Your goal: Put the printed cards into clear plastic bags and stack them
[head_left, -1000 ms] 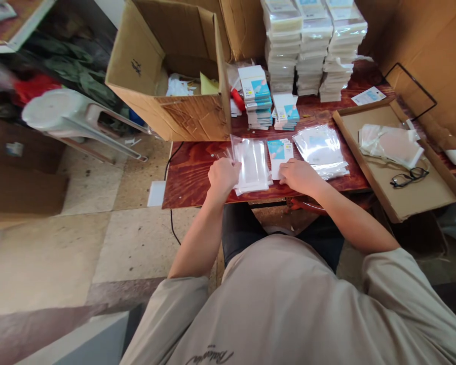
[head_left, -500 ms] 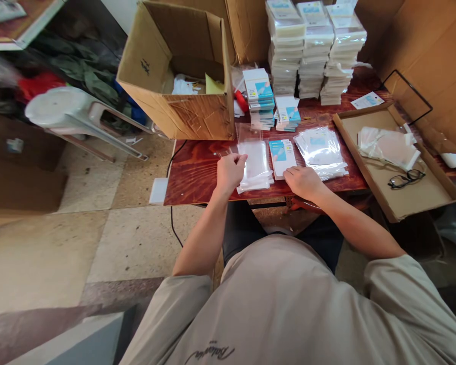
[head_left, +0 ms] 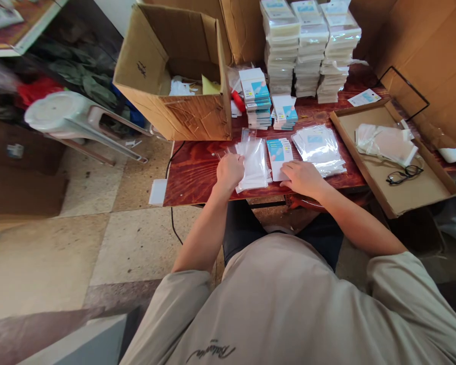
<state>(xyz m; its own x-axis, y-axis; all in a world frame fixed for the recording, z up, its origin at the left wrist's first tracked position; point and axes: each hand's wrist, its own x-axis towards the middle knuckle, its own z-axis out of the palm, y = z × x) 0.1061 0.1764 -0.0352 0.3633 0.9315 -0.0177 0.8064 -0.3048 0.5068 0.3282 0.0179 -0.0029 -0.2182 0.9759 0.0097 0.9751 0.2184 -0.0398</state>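
My left hand [head_left: 230,171] is closed in a pinch at the left edge of a pile of clear plastic bags [head_left: 255,165], with clear plastic at its fingertips. To the right of the bags lies a small stack of blue-and-white printed cards [head_left: 280,154]. My right hand [head_left: 302,178] rests at the lower right of this stack, fingers stretched over the top card and thumb apart near its bottom edge. On the far side of that hand, a pile of shiny bags [head_left: 319,147] shows a blue-printed card in the top one.
An open cardboard box [head_left: 197,114] stands at the back left. Card stacks [head_left: 256,96] and tall stacks of bagged cards [head_left: 307,56] are behind the hands. At the right, a shallow cardboard tray [head_left: 399,200] holds plastic bags and glasses [head_left: 405,175]. A white stool [head_left: 53,111] stands left.
The top bag beside my left hand has shifted, and its upper end now lies lower. The fingers of my right hand have spread and reach slightly further over the cards.
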